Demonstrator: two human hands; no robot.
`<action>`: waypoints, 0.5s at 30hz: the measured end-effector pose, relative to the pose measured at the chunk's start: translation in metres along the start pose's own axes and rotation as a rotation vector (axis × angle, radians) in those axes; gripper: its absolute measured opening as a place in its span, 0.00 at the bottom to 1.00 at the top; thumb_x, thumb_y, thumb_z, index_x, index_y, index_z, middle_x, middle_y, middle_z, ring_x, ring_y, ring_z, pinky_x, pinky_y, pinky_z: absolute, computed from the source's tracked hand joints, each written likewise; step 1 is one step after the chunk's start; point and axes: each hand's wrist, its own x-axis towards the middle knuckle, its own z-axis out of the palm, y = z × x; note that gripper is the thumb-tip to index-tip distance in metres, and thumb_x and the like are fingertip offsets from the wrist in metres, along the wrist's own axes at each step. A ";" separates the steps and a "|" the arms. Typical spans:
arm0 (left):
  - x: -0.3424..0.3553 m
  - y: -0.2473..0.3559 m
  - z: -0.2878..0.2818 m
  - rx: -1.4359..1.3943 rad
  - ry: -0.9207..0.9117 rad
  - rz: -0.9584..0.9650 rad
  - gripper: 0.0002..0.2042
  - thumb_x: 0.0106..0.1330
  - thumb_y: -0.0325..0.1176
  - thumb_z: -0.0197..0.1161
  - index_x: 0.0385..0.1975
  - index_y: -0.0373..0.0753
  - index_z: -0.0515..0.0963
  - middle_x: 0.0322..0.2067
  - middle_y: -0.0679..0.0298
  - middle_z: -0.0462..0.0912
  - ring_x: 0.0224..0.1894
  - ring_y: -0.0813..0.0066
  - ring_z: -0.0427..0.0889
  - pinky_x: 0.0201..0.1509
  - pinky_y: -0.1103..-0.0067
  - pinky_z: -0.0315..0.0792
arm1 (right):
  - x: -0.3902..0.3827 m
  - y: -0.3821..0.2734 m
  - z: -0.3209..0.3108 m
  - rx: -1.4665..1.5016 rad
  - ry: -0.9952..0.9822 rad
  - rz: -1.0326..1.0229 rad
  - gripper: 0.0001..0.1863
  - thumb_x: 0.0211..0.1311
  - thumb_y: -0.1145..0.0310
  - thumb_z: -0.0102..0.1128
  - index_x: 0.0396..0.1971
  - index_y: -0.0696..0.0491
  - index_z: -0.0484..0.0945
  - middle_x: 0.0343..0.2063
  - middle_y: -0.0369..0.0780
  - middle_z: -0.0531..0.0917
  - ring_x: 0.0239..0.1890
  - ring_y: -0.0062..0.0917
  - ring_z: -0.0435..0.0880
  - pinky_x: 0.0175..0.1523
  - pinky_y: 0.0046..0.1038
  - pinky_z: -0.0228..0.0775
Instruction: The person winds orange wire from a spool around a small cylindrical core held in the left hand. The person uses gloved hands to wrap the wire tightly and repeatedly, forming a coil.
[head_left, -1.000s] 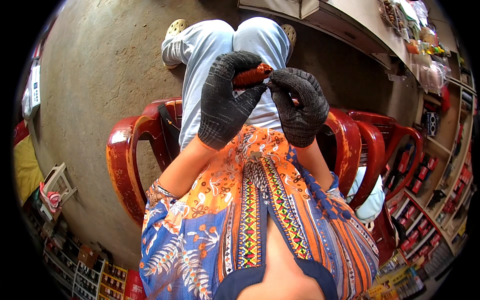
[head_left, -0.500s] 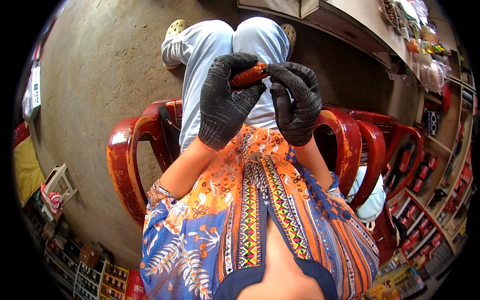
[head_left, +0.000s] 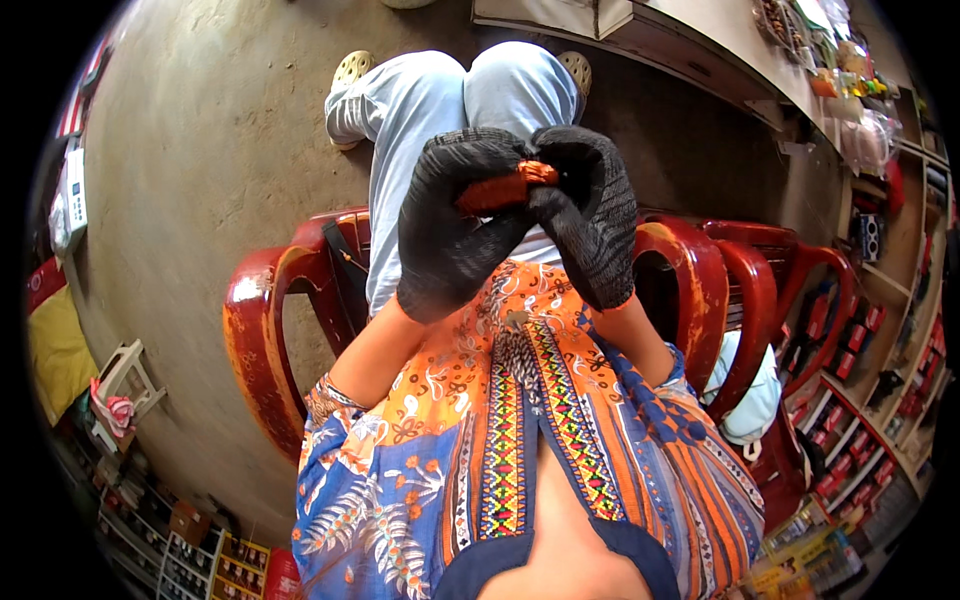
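Both my hands wear dark grey knitted gloves and meet above my lap. My left hand (head_left: 452,225) curls its fingers and thumb round a small coil of copper-coloured wire (head_left: 492,194), which lies nearly level. At the coil's right end my right hand (head_left: 600,215) is closed, its thumb below and bent fingers above. A brighter, shiny band of the coil shows between the two hands. The far side of the coil and several fingertips are hidden by the gloves.
I sit in a dark red armchair (head_left: 262,320) with worn arms, beside more red chairs (head_left: 740,290). A pale counter (head_left: 690,60) stands ahead to the right. Stocked shelves (head_left: 880,330) line the right. A light plastic stool (head_left: 135,385) stands at the left, and a pale blue bag (head_left: 748,390) lies on a chair.
Both hands have come slightly nearer my body. The right hand has turned and closed further round the coil's end, its thumb now against the coil. The coil shows a shinier band.
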 end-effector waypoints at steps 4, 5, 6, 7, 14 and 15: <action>-0.002 0.005 -0.002 -0.842 0.034 -0.458 0.25 0.60 0.35 0.63 0.56 0.34 0.65 0.49 0.54 0.73 0.52 0.62 0.75 0.55 0.70 0.72 | -0.002 -0.014 0.003 0.069 -0.070 -0.044 0.25 0.48 0.78 0.69 0.48 0.55 0.71 0.38 0.36 0.77 0.39 0.17 0.76 0.46 0.23 0.70; -0.003 0.003 -0.004 -0.904 0.055 -0.498 0.26 0.60 0.35 0.63 0.57 0.34 0.64 0.50 0.53 0.73 0.52 0.61 0.74 0.56 0.70 0.71 | -0.001 -0.014 0.003 0.063 -0.070 -0.039 0.25 0.48 0.78 0.69 0.48 0.55 0.72 0.38 0.35 0.77 0.39 0.17 0.76 0.46 0.22 0.71; -0.006 -0.003 -0.007 -0.966 0.077 -0.539 0.27 0.60 0.36 0.63 0.57 0.34 0.63 0.51 0.53 0.73 0.52 0.60 0.74 0.56 0.70 0.71 | -0.001 -0.015 0.004 0.057 -0.070 -0.035 0.24 0.49 0.78 0.68 0.48 0.55 0.72 0.38 0.35 0.77 0.39 0.17 0.76 0.46 0.22 0.71; -0.010 -0.008 -0.009 -1.029 0.101 -0.583 0.28 0.60 0.36 0.63 0.58 0.34 0.63 0.52 0.53 0.72 0.53 0.59 0.74 0.57 0.70 0.70 | -0.001 -0.016 0.004 0.050 -0.069 -0.026 0.24 0.49 0.78 0.68 0.48 0.55 0.73 0.38 0.35 0.78 0.39 0.17 0.77 0.46 0.22 0.71; -0.022 -0.012 -0.010 -1.057 0.055 -0.487 0.31 0.60 0.41 0.60 0.60 0.31 0.60 0.57 0.49 0.68 0.59 0.54 0.68 0.65 0.64 0.61 | 0.004 -0.029 0.003 -0.069 -0.130 -0.099 0.19 0.50 0.76 0.67 0.45 0.54 0.78 0.38 0.37 0.79 0.39 0.21 0.79 0.46 0.23 0.71; -0.022 -0.012 -0.010 -1.070 0.039 -0.492 0.31 0.59 0.40 0.62 0.59 0.32 0.60 0.56 0.50 0.68 0.59 0.56 0.69 0.64 0.64 0.62 | 0.005 -0.030 0.002 -0.095 -0.142 -0.114 0.19 0.50 0.76 0.68 0.45 0.54 0.78 0.38 0.37 0.79 0.39 0.22 0.79 0.46 0.23 0.71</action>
